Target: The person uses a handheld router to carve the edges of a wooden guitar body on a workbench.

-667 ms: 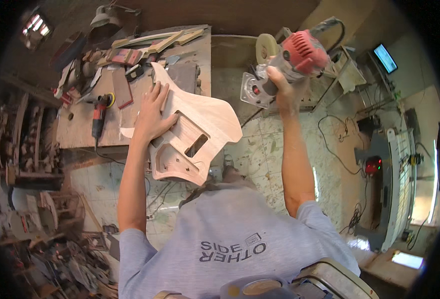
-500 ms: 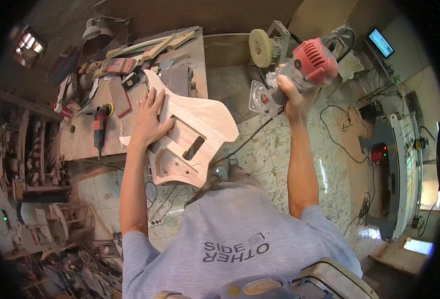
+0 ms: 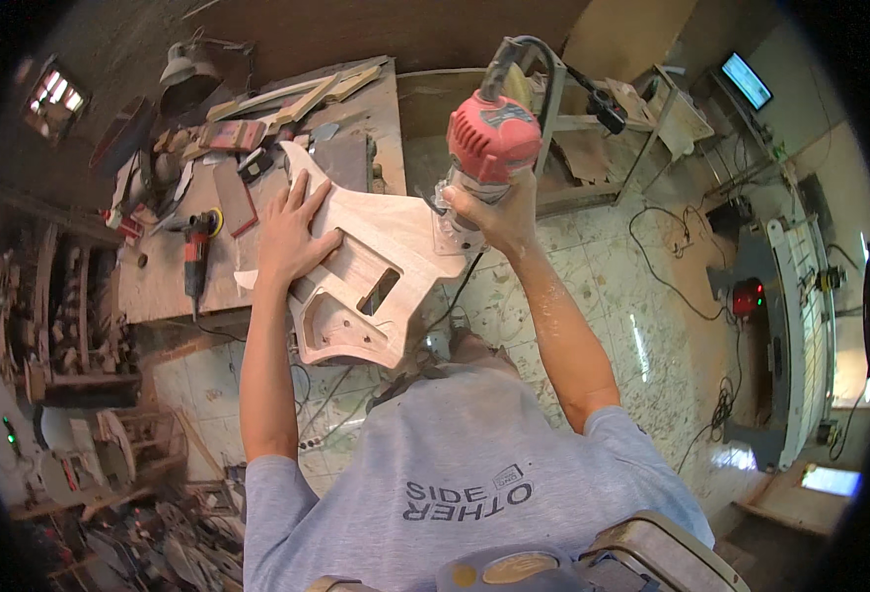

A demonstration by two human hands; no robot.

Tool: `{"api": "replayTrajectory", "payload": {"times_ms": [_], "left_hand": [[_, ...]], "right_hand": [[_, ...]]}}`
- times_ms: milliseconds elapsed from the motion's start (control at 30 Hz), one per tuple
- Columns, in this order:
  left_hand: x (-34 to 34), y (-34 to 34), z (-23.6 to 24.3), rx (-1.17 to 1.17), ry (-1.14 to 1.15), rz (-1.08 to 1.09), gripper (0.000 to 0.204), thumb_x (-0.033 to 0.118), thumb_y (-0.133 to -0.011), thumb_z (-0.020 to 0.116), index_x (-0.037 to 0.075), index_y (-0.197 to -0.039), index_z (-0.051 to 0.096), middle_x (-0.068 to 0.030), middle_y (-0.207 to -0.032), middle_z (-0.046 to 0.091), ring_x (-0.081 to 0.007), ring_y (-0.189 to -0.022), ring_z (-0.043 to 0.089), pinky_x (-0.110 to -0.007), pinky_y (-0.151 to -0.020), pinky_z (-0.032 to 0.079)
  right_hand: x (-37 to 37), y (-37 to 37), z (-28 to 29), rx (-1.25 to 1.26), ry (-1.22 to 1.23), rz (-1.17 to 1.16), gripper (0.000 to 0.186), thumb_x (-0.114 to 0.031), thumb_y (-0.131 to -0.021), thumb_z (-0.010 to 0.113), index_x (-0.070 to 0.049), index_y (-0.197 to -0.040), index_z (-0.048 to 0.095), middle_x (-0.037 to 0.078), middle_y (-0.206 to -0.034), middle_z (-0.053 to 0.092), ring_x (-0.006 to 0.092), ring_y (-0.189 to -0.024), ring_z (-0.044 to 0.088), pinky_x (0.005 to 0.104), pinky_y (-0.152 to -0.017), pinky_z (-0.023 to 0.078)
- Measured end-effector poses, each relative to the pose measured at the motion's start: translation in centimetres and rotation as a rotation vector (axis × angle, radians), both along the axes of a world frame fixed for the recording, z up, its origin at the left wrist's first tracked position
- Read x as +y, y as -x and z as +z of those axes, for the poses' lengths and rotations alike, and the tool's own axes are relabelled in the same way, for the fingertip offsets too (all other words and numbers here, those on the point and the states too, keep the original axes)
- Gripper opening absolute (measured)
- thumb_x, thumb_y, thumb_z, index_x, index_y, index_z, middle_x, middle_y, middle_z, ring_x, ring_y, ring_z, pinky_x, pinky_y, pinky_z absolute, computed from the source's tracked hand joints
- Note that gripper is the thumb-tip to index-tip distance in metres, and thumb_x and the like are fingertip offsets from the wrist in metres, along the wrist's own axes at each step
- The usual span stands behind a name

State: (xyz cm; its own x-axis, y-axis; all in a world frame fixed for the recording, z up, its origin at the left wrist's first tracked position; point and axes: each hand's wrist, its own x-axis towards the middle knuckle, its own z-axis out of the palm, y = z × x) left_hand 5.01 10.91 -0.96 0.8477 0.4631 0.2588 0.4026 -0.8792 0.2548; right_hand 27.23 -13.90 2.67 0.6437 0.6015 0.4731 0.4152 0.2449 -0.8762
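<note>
- A pale wooden guitar body [image 3: 410, 219] lies just left of the frame's centre, one pointed horn toward the top of the picture. Its upper left part is over a workbench [image 3: 159, 294]; its lower right part juts past the bench edge, above a tiled floor [image 3: 578, 306].
- Cut into the wood are a rectangular recess with a dark slot near its lower end and, at lower left, a wider curved cavity.
- The person's left hand [image 3: 295, 235], left of centre, lies flat on the guitar body's left side, palm down, fingers loosely spread, gripping nothing.
- The right hand [image 3: 499, 209], right of centre, is wrapped around the lower housing of a red-topped router [image 3: 494, 138] held upright. A dark cable [image 3: 551, 74] loops from the router's top.
- The router's base overlaps the guitar body's right edge in this view; whether the two touch is hard to tell.
- On the bench, left of the left hand, lies a red and black power tool [image 3: 196, 259] with a yellow-rimmed disc.
- Wood strips [image 3: 302, 96] lie along the bench's far end, near a metal lamp [image 3: 183, 69] at upper left.
- A lit screen [image 3: 747, 81] shows at upper right.
- The person's grey shirt [image 3: 474, 434] fills the bottom centre.
</note>
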Motion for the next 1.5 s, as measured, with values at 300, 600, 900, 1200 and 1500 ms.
{"api": "replayTrajectory", "payload": {"times_ms": [300,600,900,1200,1500], "left_hand": [[0.4,0.3,-0.9,-0.055,-0.021,-0.003,0.084,0.046,-0.071,0.075,0.02,-0.15,0.063,-0.0161,-0.165,0.044,-0.0401,-0.141,0.046,-0.05,-0.122,0.033],[0.0,0.4,-0.4,-0.032,0.033,0.053,0.082,0.043,-0.072,0.076,0.02,-0.149,0.063,-0.0155,-0.165,0.045,-0.0415,-0.143,0.044,-0.048,-0.124,0.033],[0.3,0.2,-0.7,-0.051,0.019,0.029,0.081,0.043,-0.072,0.077,0.02,-0.149,0.063,-0.015,-0.165,0.045,-0.0407,-0.144,0.044,-0.048,-0.124,0.033],[0.5,0.4,-0.6,-0.016,0.023,-0.003,0.087,0.047,-0.076,0.074,0.016,-0.154,0.056,-0.0239,-0.166,0.039,-0.0475,-0.149,0.038,-0.054,-0.127,0.027],[-10.9,5.4,2.3,-0.498,0.163,0.52,0.072,0.038,-0.084,0.082,-0.002,-0.139,0.059,-0.0283,-0.156,0.046,-0.0449,-0.146,0.042,-0.057,-0.118,0.035]], "right_hand": [[-0.2,1.1,-0.2,-0.014,0.059,0.02,0.057,-0.011,-0.078,0.09,-0.003,-0.127,0.063,0.008,-0.116,0.07,0.016,-0.1,0.07,0.0333,-0.085,0.059],[-1.0,2.1,-1.0,-0.072,0.009,-0.077,0.054,-0.011,-0.08,0.088,-0.002,-0.128,0.063,0.009,-0.115,0.071,0.0168,-0.1,0.07,0.0338,-0.088,0.058],[-4.2,5.4,-0.2,-0.019,0.07,-0.13,0.053,-0.02,-0.082,0.087,-0.002,-0.126,0.064,0.007,-0.113,0.07,0.0171,-0.1,0.068,0.0346,-0.091,0.055],[-8.7,8.5,-0.2,0.16,-0.027,-0.134,0.049,-0.015,-0.08,0.076,-0.001,-0.125,0.062,0.01,-0.115,0.069,0.0206,-0.108,0.067,0.0392,-0.1,0.052],[-12.3,2.4,-0.7,0.178,-0.352,-0.394,0.043,-0.009,-0.081,0.07,0.004,-0.121,0.061,0.016,-0.115,0.068,0.0282,-0.107,0.067,0.0447,-0.098,0.055]]}}
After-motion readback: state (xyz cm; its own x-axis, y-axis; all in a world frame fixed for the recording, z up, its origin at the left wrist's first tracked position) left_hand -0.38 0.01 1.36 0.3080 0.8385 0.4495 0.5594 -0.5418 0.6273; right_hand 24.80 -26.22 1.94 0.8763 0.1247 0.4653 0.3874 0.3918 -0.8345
